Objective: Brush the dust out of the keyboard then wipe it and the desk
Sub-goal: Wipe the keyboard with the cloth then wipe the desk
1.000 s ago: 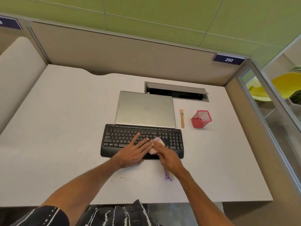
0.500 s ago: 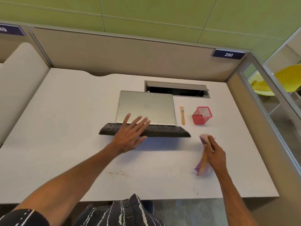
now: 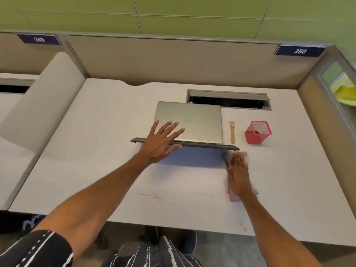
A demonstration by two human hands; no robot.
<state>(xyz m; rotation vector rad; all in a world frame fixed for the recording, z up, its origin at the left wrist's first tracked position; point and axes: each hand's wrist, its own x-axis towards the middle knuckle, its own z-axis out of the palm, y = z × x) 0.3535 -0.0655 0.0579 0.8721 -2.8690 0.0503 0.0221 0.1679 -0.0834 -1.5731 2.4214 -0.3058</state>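
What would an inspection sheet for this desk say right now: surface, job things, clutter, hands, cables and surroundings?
Surface: pale desk, brownish smear near its front edge.
Job's things: keyboard tipped up, seen edge-on, shadow beneath; pink cloth flat on the desk; brush lying beside the laptop.
Clutter: closed laptop behind the keyboard; red mesh holder right of the brush.
Grips: left hand open, fingers spread, propping the keyboard; right hand open, pressing the cloth.
Cables: nothing seen; cable hatch open, dark inside.
Surroundings: beige partitions with number plates; green wall.
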